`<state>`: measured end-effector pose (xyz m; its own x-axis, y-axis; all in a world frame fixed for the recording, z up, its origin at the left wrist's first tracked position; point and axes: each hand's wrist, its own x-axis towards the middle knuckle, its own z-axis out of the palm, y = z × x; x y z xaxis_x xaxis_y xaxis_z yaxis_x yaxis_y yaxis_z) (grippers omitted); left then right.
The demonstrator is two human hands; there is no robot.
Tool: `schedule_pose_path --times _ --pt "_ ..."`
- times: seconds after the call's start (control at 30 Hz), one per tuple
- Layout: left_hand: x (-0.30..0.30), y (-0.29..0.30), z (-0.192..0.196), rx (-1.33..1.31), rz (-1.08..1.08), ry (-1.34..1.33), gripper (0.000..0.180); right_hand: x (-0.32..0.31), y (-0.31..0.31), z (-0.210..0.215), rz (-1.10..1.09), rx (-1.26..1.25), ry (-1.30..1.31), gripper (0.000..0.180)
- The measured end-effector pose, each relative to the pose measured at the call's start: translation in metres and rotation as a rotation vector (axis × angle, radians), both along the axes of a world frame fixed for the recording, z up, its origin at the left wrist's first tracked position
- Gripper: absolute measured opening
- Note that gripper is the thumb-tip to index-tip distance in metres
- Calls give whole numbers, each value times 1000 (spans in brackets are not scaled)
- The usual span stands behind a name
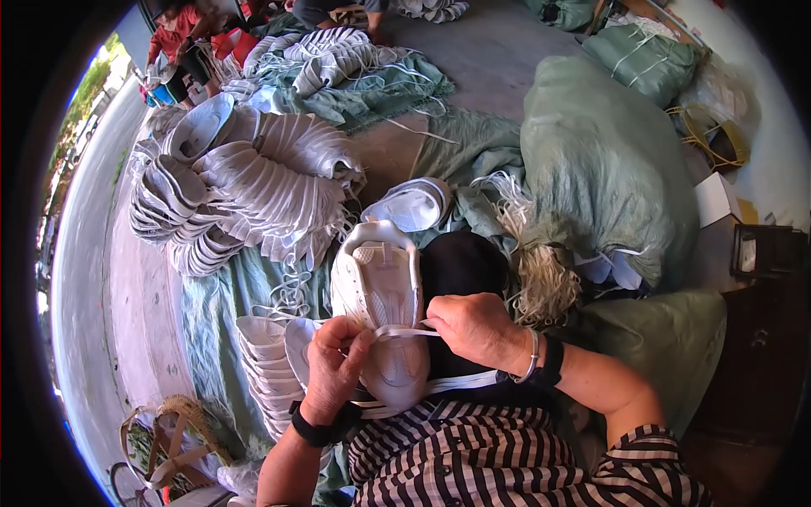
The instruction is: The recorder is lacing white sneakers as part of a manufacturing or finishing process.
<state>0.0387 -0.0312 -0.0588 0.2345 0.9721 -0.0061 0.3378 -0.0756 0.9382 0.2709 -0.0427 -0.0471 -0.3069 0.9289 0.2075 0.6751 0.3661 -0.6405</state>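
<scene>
A stack of white shoe soles (378, 287) lies on my lap with its tread side up. A flat white strap (404, 332) crosses the stack. My left hand (335, 365) pinches the strap at the left edge of the stack. My right hand (475, 325) grips the same strap on the right side, close to the stack. A second band of the strap (456, 384) runs below the stack towards my striped shirt.
Tied bundles of white soles (245, 190) are heaped at the left on green sheeting. A short stack of soles (266, 372) stands by my left forearm. A loose sole (411, 205) lies ahead. Big green sacks (604, 160) and loose white straps (541, 279) fill the right. A person (182, 38) sits far back.
</scene>
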Motion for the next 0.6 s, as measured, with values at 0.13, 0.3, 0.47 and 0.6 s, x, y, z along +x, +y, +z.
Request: schedule_pose_path --times 0.13,0.3,0.47,0.6 --pt "0 3 4 -20 -2 19 14 -5 2 -2 24 20 -36 13" --pt "3 10 8 113 -72 200 14 -13 -1 11 150 260 -326 6" --pt "4 19 36 541 -240 598 9 -6 8 16 238 16 -247 6" --pt "5 29 53 632 -439 778 5 -6 10 9 200 236 -319 5"
